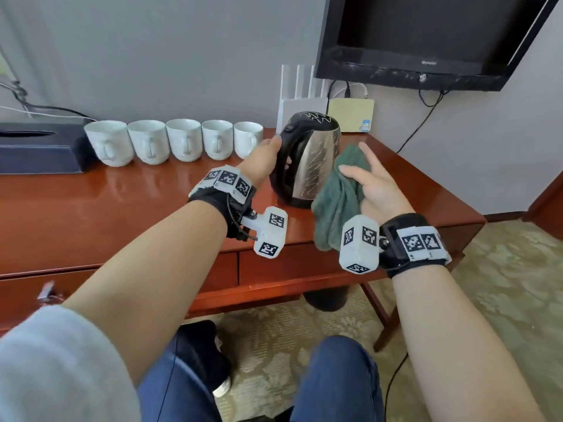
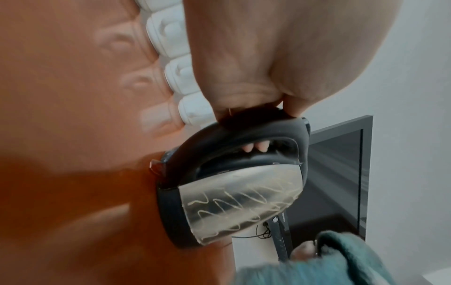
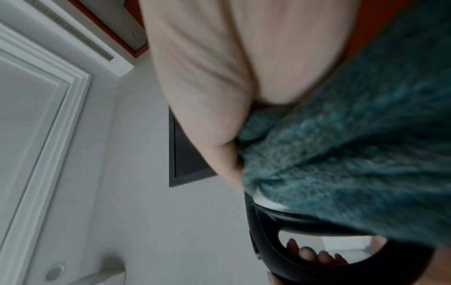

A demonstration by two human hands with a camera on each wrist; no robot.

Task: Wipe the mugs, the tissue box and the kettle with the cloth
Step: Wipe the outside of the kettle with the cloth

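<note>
A steel kettle [image 1: 315, 159] with a black handle and pale scribbles on its body stands on the red-brown desk [image 1: 106, 205]. My left hand [image 1: 274, 153] grips the handle; its fingers [image 2: 256, 147] curl through the loop of the kettle [image 2: 239, 202]. My right hand [image 1: 362, 169] pinches a green cloth [image 1: 335, 193] between thumb and fingers and holds it against the kettle's right side, with the rest hanging down. The cloth [image 3: 354, 154] covers most of the right wrist view, above the kettle handle [image 3: 305, 223]. Several white mugs [image 1: 170, 141] stand in a row at the back. A dark tissue box [image 1: 39, 147] lies left of them.
A black monitor [image 1: 426, 35] hangs on the wall above the desk's right end. A white router [image 1: 300, 108] and a beige box [image 1: 350, 114] stand behind the kettle, with cables down the wall. The desk's right edge is just beyond my right hand.
</note>
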